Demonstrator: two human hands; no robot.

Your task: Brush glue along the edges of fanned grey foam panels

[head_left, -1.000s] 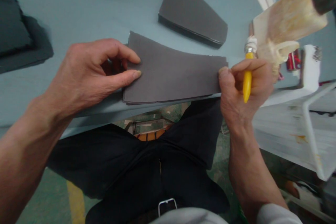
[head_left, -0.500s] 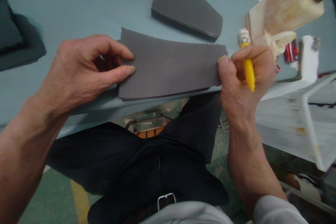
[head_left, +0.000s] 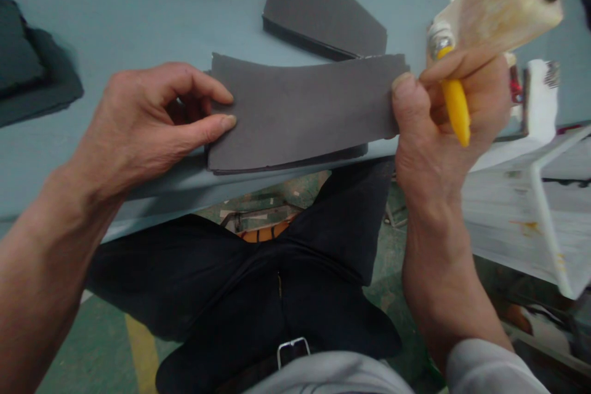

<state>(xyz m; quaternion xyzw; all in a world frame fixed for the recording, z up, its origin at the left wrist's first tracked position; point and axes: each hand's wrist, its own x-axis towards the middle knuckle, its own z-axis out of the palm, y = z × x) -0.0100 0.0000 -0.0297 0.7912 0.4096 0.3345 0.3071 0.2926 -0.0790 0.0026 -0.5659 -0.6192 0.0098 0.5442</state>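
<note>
A thin dark grey sheet (head_left: 305,104) with a curved far edge lies over other grey pieces at the table's near edge. My left hand (head_left: 143,117) pinches its left end, thumb on top and fingers curled beside it. With its thumb on top, my right hand (head_left: 443,129) grips the sheet's right end, lifted from the lower piece (head_left: 351,151). A yellow-handled brush (head_left: 456,111) with a metal collar and whitish head is also tucked in my right fingers. Its head is partly blurred.
A stack of grey cut pieces (head_left: 323,6) lies just behind the sheet. Darker pieces (head_left: 41,80) are piled at the left. A stained, cream-coloured container (head_left: 503,6) stands at the right of the blue-green table (head_left: 152,18), near a white rack (head_left: 540,197).
My right hand has moved up and to the right with the brush, swinging the top sheet's right end away from me and off the piece below. My left hand stays nearly still.
</note>
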